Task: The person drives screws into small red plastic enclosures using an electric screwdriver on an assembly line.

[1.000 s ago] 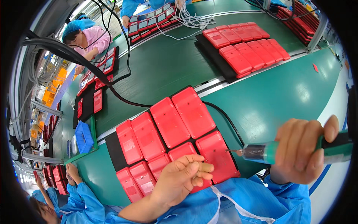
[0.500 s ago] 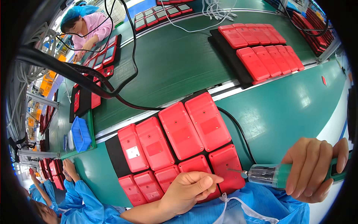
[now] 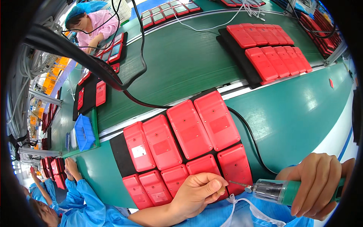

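At the green desk (image 3: 302, 113), the left hand (image 3: 198, 191) rests on a red casing (image 3: 234, 168) while the right hand (image 3: 321, 185) grips a green electric screwdriver (image 3: 281, 191) just beside it.

Bright, even overhead light, soft shadows; sharp centre, strong fisheye bending and black vignette at edges.

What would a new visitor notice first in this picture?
First, the eight bright red cases lying on a black mat on the green table, in the centre. Next, the right hand at the lower right holds a green electric screwdriver, its tip pointing at the nearest red case, where the left hand rests.
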A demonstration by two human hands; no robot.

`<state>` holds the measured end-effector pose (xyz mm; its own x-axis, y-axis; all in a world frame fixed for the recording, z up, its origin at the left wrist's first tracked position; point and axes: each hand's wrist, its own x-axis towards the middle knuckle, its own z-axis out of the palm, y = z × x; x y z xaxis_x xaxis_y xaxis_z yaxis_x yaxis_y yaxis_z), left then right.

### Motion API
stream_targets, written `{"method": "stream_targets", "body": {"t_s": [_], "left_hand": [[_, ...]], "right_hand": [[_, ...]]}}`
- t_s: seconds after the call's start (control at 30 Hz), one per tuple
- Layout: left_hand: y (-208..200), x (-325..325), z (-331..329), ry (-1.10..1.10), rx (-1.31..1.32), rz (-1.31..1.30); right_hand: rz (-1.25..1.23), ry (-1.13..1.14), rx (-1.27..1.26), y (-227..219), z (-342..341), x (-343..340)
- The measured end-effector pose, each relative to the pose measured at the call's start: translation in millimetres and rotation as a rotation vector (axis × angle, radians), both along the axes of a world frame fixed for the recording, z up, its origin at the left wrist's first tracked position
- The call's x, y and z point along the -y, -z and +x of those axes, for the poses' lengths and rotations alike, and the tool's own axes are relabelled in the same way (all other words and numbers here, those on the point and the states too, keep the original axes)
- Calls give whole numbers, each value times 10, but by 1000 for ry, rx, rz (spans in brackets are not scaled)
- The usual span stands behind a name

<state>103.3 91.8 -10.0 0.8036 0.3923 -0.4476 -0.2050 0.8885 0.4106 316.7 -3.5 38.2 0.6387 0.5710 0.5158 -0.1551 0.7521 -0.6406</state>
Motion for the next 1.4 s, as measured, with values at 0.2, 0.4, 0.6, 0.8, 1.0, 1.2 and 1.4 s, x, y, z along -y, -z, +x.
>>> {"method": "stream_targets", "body": {"t_s": [0.2, 0.4, 0.6, 0.8, 1.0, 1.2, 1.4], "left_hand": [[-63, -7, 26, -29, -59, -40], [12, -8, -15, -29, 19, -134], [29, 35, -31, -46, -30, -72], [56, 2, -55, -62, 130, -43], [-51, 60, 37, -122, -3, 6], [-74, 78, 67, -129, -102, 47], [-31, 70, 33, -15, 11, 62]], "right_hand": [[-41, -39, 32, 147, -95, -54], [-84, -64, 74, 160, 33, -44], [-117, -84, 113, 129, 42, -92], [-88, -148, 129, 189, 65, -49], [-15, -223, 154, 331, 265, 528], [56, -72, 51, 44, -174, -108], [277, -126, 35, -174, -358, -522]]}}
